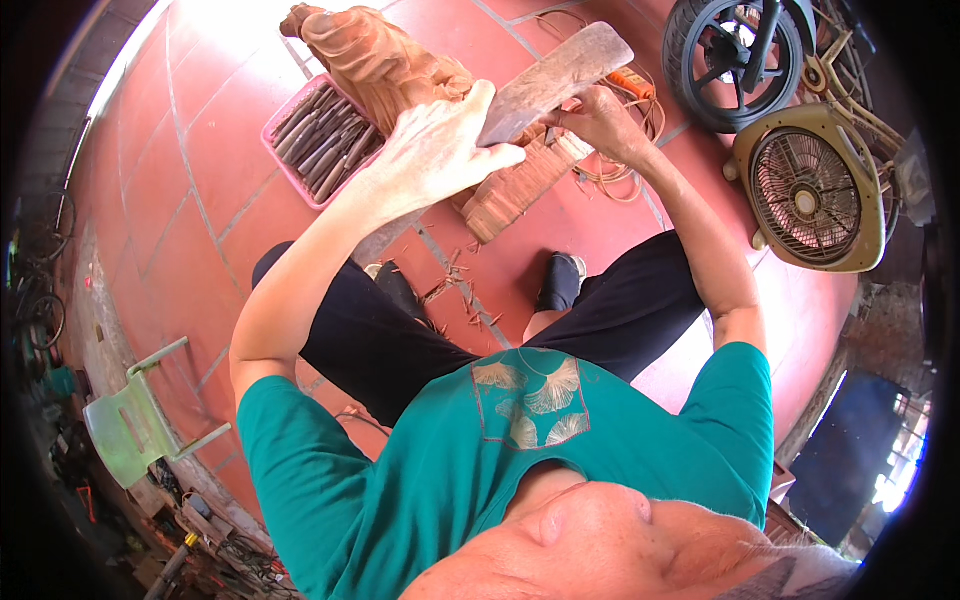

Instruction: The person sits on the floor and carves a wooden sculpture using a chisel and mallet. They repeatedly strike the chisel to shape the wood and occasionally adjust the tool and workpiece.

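Observation:
A long, flat wooden bar (pixel 560 75) with a worn surface slants up to the right above a carving. My left hand (pixel 435 150) grips its lower left end, with the thumb pointing right and the index finger along the far side. Close under the bar, my right hand (pixel 603 125) has its fingers pinched together. What they hold, if anything, is hidden behind the bar. Beneath both hands lies a carved wooden figure (pixel 375 58) with flowing folds, its blocky base (pixel 520 190) pointing toward me. My hands and the bar cover the figure's middle.
A pink basket (pixel 268 128) of carving chisels (pixel 325 140) stands left of the carving. Wood chips (pixel 455 285) litter the tiles between my feet. To the right are an orange power strip (pixel 632 82) with cable, a box fan (pixel 805 190) and a wheel (pixel 733 60). A green chair (pixel 130 430) stands left.

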Demonstrator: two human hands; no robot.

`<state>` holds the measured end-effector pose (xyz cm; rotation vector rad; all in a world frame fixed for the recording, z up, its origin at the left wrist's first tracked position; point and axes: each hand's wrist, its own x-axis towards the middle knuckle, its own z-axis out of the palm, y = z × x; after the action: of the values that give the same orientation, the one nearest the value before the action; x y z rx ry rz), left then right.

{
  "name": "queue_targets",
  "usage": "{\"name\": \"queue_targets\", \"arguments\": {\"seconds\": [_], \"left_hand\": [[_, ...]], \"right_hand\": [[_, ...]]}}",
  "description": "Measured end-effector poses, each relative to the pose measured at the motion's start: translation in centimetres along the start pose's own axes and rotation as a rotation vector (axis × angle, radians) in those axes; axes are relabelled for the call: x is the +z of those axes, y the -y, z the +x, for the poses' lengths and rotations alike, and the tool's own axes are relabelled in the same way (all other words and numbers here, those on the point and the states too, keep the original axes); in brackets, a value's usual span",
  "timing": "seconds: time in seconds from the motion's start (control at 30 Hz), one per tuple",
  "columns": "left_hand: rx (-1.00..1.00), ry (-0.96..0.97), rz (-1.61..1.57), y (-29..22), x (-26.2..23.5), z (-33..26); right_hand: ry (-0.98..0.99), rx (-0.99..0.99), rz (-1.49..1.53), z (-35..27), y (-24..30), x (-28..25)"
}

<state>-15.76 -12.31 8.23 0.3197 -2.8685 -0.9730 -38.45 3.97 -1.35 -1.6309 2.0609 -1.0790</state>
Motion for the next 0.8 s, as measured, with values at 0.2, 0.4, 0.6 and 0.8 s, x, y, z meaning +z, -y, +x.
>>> {"name": "queue_targets", "arguments": {"seconds": [0.2, 0.4, 0.6, 0.8], "left_hand": [[0.004, -0.001, -0.235, 2.5, -0.2, 0.8], [0.02, -0.066, -0.363, 2.3, -0.9, 0.9], [0.078, -0.159, -0.57, 0.6, -1.6, 0.0], [0.042, -0.165, -0.431, 0.8, -0.9, -0.3]], "right_hand": [[-0.113, 0.22, 0.287, 0.2, -2.0, -0.6], [-0.061, 0.273, 0.424, 0.3, -1.0, -0.8], [0.039, 0.032, 0.152, 0.6, 1.0, 0.1], [0.051, 0.039, 0.104, 0.5, 1.7, 0.3]]}}
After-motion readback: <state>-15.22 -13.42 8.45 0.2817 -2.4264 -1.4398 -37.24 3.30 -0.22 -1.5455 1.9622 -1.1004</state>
